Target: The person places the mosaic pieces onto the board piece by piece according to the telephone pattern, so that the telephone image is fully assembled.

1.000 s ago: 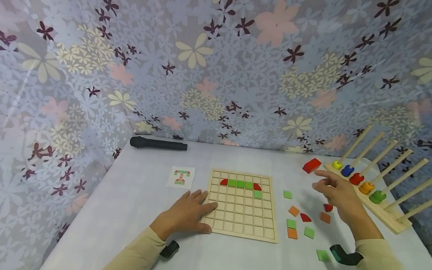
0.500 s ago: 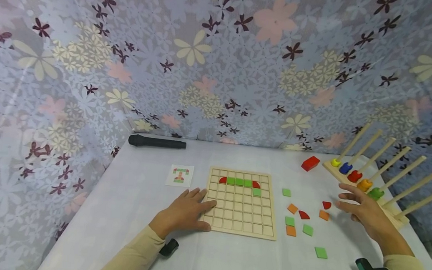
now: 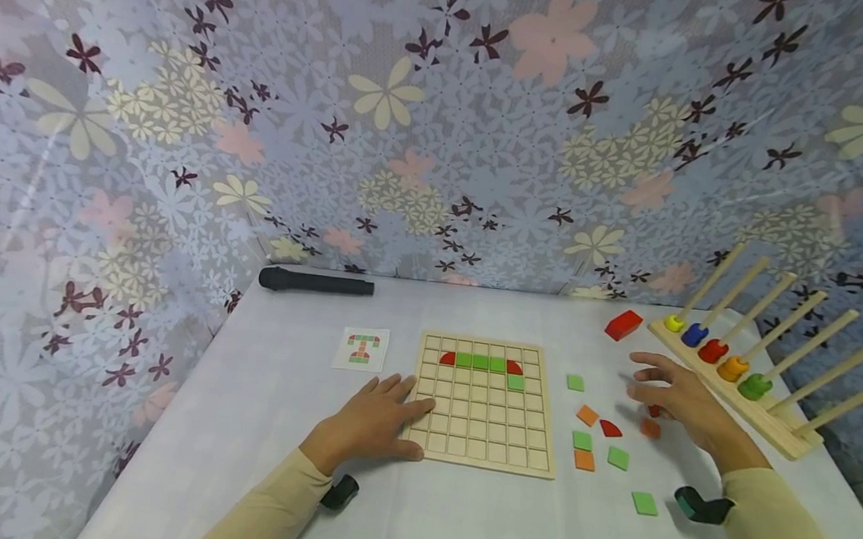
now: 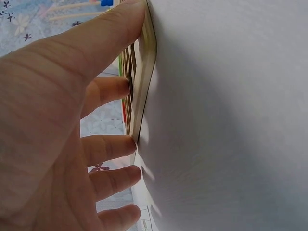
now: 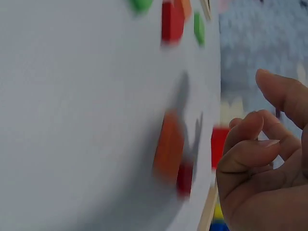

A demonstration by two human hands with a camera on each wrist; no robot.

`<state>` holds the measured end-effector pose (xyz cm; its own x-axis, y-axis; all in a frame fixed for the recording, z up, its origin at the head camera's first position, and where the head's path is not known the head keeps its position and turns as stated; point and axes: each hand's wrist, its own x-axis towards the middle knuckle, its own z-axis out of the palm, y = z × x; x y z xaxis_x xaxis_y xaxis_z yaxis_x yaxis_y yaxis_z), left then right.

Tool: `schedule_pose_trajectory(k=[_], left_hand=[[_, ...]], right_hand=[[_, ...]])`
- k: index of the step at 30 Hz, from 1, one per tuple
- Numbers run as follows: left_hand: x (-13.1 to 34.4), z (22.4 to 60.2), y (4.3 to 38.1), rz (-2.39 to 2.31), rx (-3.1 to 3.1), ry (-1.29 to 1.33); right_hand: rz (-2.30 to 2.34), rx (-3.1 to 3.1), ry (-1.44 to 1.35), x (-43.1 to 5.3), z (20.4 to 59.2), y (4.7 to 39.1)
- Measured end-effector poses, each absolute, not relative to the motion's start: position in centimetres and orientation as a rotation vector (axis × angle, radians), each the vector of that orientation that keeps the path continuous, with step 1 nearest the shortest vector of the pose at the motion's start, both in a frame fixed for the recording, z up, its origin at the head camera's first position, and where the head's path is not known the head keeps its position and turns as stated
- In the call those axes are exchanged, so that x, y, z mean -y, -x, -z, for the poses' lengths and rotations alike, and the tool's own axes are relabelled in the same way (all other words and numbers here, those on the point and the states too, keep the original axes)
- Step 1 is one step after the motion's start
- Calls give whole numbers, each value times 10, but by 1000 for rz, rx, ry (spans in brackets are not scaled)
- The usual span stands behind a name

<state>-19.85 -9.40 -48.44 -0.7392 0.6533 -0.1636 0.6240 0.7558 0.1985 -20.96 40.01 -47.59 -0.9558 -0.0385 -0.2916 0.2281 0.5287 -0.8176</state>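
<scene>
My left hand (image 3: 368,425) rests with spread fingers at the left edge of a wooden grid board (image 3: 476,431); in the left wrist view the thumb (image 4: 113,29) touches its rim. On the board lies a row of green square tiles (image 3: 481,362) between a left red quarter-circle (image 3: 448,359) and a right one (image 3: 515,367). Another green tile (image 3: 516,383) sits below the right one. My right hand (image 3: 685,404) hovers, fingers loosely bent and holding nothing, above an orange tile (image 3: 650,428) and a red piece it partly covers. The right wrist view is blurred around these pieces (image 5: 168,147).
Loose pieces lie right of the board, among them a red quarter-circle (image 3: 611,429), an orange tile (image 3: 584,461) and a green tile (image 3: 644,503). Behind stand a red block (image 3: 624,325) and a peg rack (image 3: 781,428). A pattern card (image 3: 361,350) and microphone (image 3: 318,282) lie left.
My right hand first moved right, toward the peg rack, then came back left over the orange tile and red piece. My left hand and the tiles on the board have stayed put.
</scene>
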Motion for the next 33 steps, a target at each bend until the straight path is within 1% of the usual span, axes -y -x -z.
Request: schedule_pose_trajectory(k=[5,10,19,25,29,33], left_hand=[[94,484,199,-191,-2727,-1006],[94,484,199,-203,-2721,-1009],[93,484,199,-207,-2721,-1010],[94,484,199,-206,-2723,-1013],[94,484,199,-211,-2720,-1000],[94,485,200,-207,-2718,-997]], right_hand=[[1361,-2472,-103,-360,478,229],[1285,-2466,-115,-341,486,236],[1075,-2575,-108,-332,489,240],[972,-2625,-158,-330,490,245],[1004,-2659,-165,-329,493,247],[1152,-2599,-199,-328,493,248]])
